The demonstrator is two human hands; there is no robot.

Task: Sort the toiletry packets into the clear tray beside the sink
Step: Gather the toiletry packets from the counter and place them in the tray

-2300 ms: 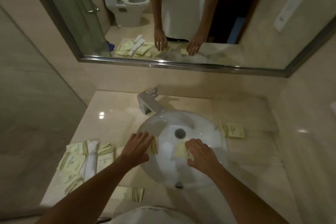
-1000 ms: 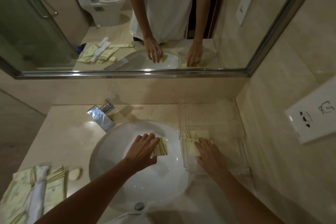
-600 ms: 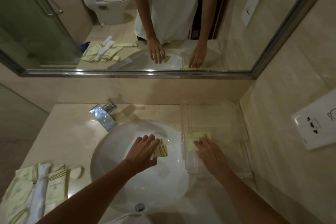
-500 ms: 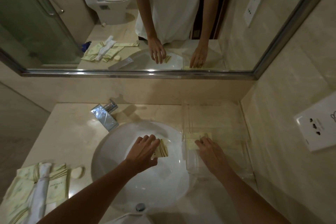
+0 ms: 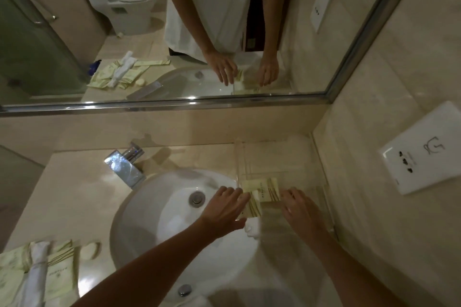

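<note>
Head view: one packet [image 5: 267, 188] lies in the tray [image 5: 321, 197]; left hand [image 5: 225, 208] pinches another packet [image 5: 252, 207], right hand [image 5: 298, 207] relaxed; a pile [image 5: 50, 271] remains.

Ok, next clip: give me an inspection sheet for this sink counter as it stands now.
Surface: beige stone counter with round white basin.
Job's things: clear tray right of basin holds one packet; second packet at its near-left edge.
Clutter: packet pile with rolled white item and small round soap at left.
Grippers: left hand holds second packet; right hand over tray, fingers relaxed.
Cables: nothing seen.
Surroundings: faucet, mirror, wall socket plate.
</note>
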